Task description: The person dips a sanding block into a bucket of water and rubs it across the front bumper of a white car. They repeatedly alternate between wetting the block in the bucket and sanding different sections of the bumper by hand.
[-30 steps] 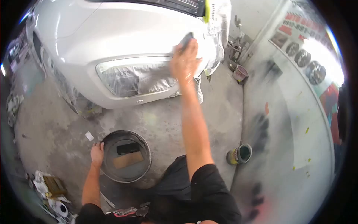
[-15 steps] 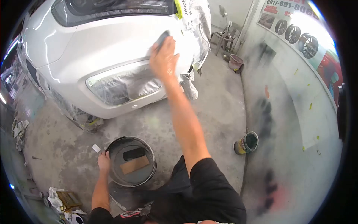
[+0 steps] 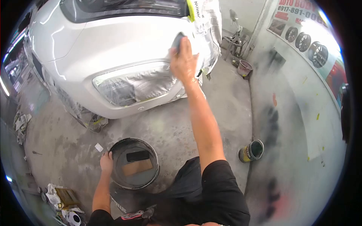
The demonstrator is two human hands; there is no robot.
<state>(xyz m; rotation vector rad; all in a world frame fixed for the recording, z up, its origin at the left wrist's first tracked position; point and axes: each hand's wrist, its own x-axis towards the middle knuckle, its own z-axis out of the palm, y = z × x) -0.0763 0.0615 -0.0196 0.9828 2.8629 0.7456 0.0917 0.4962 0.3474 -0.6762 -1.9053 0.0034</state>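
I see the left hand (image 3: 106, 162) curled over the rim of the grey bucket (image 3: 157, 169) on the floor, with a dark block (image 3: 137, 155) and a brown sheet (image 3: 137, 167) inside. Above: white bumper (image 3: 124, 45), masked opening (image 3: 135, 86). Right hand (image 3: 183, 62), arm stretched out, clamps a dark pad (image 3: 177, 39) flat against the bumper, near the masking paper (image 3: 209, 22). Hands well apart. Open paint can (image 3: 251, 150) on the floor, far right.

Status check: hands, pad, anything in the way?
Right hand presses dark pad on bumper. Left hand on bucket rim. Masking paper close beside pad.
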